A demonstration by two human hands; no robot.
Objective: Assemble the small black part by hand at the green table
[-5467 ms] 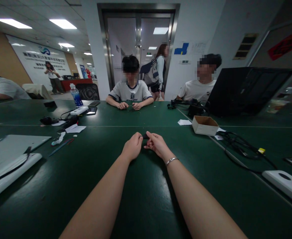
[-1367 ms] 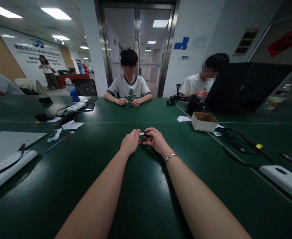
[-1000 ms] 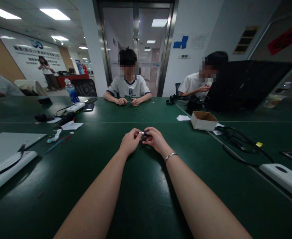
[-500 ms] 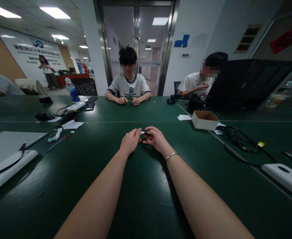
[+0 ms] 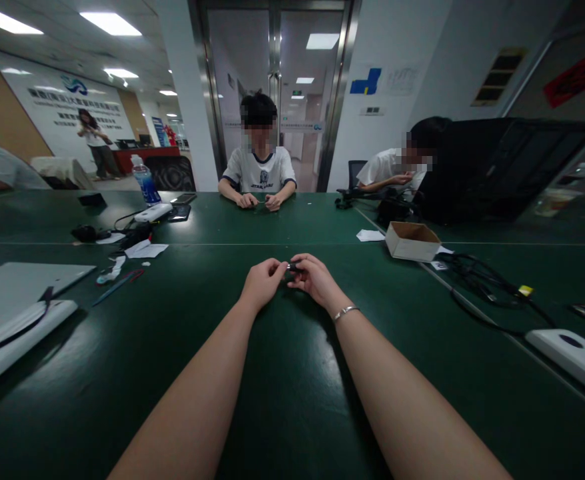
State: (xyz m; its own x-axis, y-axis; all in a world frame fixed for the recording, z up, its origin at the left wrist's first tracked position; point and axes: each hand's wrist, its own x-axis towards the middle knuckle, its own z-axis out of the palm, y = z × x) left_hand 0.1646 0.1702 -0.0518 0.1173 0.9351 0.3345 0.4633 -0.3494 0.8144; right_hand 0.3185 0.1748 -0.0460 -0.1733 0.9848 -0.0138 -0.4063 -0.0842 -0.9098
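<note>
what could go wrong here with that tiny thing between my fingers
The small dark part is pinched only by the fingertips of the left hand and right hand; a slip could drop it onto the dark green table, where it would be hard to spot. The hands hide most of it, so misalignment may go unseen.

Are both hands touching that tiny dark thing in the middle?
Touching. In the head view the left hand and the right hand meet over the green table, with fingertips of both pinching the small dark thing between them.
</note>
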